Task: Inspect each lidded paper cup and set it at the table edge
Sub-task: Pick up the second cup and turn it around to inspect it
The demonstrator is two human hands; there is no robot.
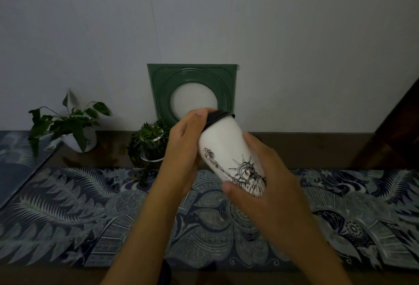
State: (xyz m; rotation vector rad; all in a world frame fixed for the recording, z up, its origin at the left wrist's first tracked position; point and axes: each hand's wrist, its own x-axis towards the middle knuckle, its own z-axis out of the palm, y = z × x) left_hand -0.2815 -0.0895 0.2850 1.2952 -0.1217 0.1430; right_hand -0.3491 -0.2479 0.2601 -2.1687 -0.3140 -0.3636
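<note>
I see both hands raised over the surface [68, 162], sharing one white paper cup with a black plastic lid [229, 148]. The cup is held in the air, tilted so its lid leans away from me and to the left, with a line drawing of the Statue of Liberty facing up near its base. My left hand [183, 148] wraps the upper part: the thumb lies along the lid's edge and the fingers [192, 171] curl behind the cup wall. My right hand [260, 185] grips the lower part, its thumb pressed against the printed side and its fingers curled round the far side and bottom, mostly hidden from me.

Below the cup lies a blue-grey patterned cloth runner with feathery motifs [90, 216], spread along the dark wooden surface. At the back, against the pale wall [294, 35], leans a green square frame with a round white centre [192, 89]. To its left stand a leafy plant in a white pot [72, 126] and a smaller bushy plant in a white pot [149, 142], which sits just beside my left wrist in this view.
</note>
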